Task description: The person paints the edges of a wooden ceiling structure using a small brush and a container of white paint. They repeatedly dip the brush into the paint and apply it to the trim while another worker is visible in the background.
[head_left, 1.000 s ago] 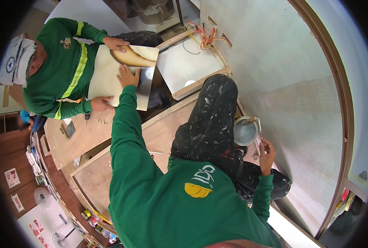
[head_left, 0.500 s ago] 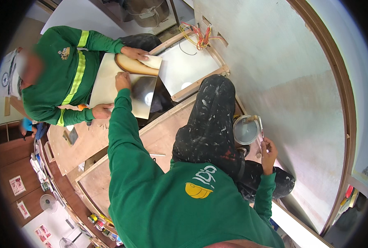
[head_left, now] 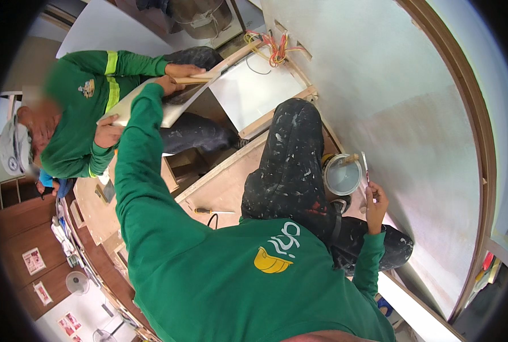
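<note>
My left hand (head_left: 169, 85), fingers curled, is against the face of a glossy cream panel (head_left: 176, 108); anything inside the fingers is hidden. A co-worker in a green sweatshirt holds this tilted panel with one hand (head_left: 184, 70) near its far edge and the other hand (head_left: 108, 132) at its near left side. At the right, my right hand (head_left: 376, 206) is closed on a putty knife (head_left: 365, 165), seen nearly edge-on. The blade stands beside a round tub (head_left: 345, 193) of pale grey material. Across the tub's rim lies a wood-coloured piece (head_left: 348, 160).
A screwdriver (head_left: 202, 211) lies on the plywood (head_left: 222, 196) to the left of my bent knee (head_left: 297, 125). Ahead, a wooden frame (head_left: 277, 108) surrounds a white panel (head_left: 254, 94). Loose red and yellow wires (head_left: 277, 48) stick out of the large pale wall panel (head_left: 374, 85).
The glossy panel has tilted to a steep angle, with the co-worker's near hand shifted left and up. My left hand has risen slightly with it. The screwdriver's handle has come into sight.
</note>
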Motion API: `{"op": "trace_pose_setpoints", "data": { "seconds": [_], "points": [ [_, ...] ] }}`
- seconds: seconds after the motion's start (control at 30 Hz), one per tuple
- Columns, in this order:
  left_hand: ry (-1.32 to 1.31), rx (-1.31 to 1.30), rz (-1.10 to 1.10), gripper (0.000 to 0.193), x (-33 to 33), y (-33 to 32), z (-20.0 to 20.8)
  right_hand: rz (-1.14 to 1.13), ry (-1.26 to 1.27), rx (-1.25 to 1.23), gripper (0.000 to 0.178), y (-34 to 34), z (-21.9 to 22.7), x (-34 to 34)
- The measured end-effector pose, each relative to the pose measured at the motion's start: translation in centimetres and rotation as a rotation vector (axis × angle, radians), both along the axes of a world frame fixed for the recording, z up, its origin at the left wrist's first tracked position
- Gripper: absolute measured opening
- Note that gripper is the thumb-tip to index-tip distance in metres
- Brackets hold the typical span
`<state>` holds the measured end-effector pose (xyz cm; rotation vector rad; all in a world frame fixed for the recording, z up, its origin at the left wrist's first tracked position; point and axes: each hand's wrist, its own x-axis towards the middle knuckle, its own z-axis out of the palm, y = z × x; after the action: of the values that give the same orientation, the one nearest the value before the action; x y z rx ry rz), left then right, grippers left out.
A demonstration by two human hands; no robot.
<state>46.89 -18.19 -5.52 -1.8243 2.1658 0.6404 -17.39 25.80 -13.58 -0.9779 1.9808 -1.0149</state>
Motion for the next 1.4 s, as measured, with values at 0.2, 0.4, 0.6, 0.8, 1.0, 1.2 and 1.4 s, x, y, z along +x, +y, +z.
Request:
{"op": "trace_pose_setpoints", "data": {
  "seconds": [0.2,0.4,0.6,0.8,1.0,1.2,1.4],
  "points": [
    [0.580,-0.055,0.123,0.045,-8.0,2.9,16.3,-0.021,-0.035,-0.042,0.021,0.5,-0.5,-0.3],
    [0.851,-1.251,0.075,0.034,-10.5,11.6,16.4,0.036,-0.011,-0.092,0.022,0.7,-1.1,-0.6],
    [0.804,-1.490,0.510,0.066,-5.9,9.8,7.7,0.056,-0.048,-0.195,0.022,0.7,-1.4,-0.4],
    [0.602,-1.357,0.449,0.082,-5.4,4.1,4.3,0.050,0.006,-0.147,0.022,0.6,-1.0,-0.3],
    [0.787,-1.147,0.268,0.073,-14.5,8.3,0.6,0.018,0.066,-0.249,0.020,1.1,-1.2,-0.4],
    [0.835,-0.692,-0.102,0.086,-22.9,23.3,-1.2,0.072,0.021,-0.220,0.020,0.8,-1.4,0.0],
    [0.734,-0.533,-0.318,0.095,-25.6,33.5,-2.0,0.073,-0.125,-0.163,0.022,0.7,-0.4,0.4]
  ]
}}
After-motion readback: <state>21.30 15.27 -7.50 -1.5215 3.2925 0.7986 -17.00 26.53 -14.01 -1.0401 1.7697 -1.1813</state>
